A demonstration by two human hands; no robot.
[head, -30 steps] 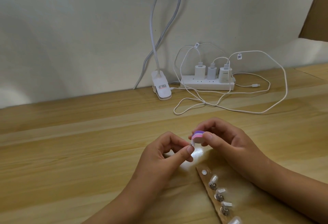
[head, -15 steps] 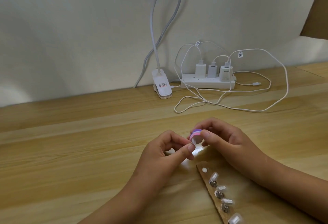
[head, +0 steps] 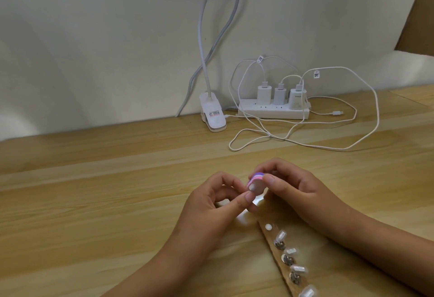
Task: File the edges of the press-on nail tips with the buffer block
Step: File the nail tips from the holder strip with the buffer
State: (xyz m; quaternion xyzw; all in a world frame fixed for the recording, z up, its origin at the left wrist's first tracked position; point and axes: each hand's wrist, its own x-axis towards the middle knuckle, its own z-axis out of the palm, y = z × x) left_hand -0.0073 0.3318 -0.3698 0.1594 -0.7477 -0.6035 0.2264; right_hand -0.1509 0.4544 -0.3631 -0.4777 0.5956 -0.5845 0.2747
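Head view: right hand (head: 298,193) fingers pinch a rounded, layered purple-pink-white buffer block (head: 257,179); left hand (head: 211,209) fingers pinch a small pale nail tip (head: 252,187) against it, over the woodgrain tabletop (head: 94,202).

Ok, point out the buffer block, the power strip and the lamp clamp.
buffer block (head: 257,176): head view, on its pink and purple layered top edge.
power strip (head: 272,113): head view, on its long white front side.
lamp clamp (head: 217,122): head view, on its white top face, just below the label.
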